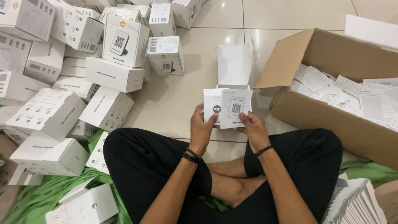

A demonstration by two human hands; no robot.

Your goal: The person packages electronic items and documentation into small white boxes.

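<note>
I sit cross-legged on a tiled floor. Both hands hold a small white box (227, 85) with its lid flap raised, just past my knees. My left hand (202, 130), with dark bead bracelets at the wrist, grips the box's lower left side, thumb on a white leaflet with a dark round mark (214, 107). My right hand (252, 128), with a black band at the wrist, holds the lower right, fingers on a white card showing a square code (235, 108) at the box's front.
A heap of several identical white boxes (62, 74) fills the left side. An open cardboard carton (327, 103) of white paper leaflets stands at the right. Green cloth (49, 193) lies under me. A stack of flat white cards (356, 203) is at the bottom right.
</note>
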